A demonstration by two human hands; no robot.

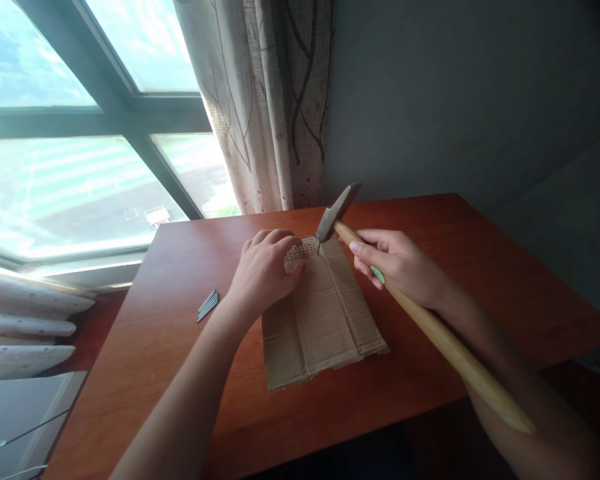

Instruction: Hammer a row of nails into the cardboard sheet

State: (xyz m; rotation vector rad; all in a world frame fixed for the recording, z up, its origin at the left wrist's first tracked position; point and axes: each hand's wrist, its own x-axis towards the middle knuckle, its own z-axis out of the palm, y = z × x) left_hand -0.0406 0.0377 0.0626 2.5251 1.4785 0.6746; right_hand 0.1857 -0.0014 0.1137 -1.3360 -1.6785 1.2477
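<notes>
A flat piece of brown cardboard (325, 313) lies on the table, creased lengthwise. At its far end is a pale strip dotted with small dark holes (307, 249). My left hand (267, 270) is closed around the strip's left part, thumb on the near side and fingers on the far side. My right hand (395, 263) grips a hammer (440, 333) by its wooden handle, close to the head; the handle's end reaches back along my forearm. The hammer's lower face is at a thin upright nail (319, 249) at the strip's right end; whether they touch, I cannot tell.
Several loose nails (209, 305) lie together on the reddish-brown table (170, 360), left of my left forearm. A window (80, 187) and a patterned curtain (260, 107) stand beyond the table's far left side. A grey wall (430, 100) rises behind it.
</notes>
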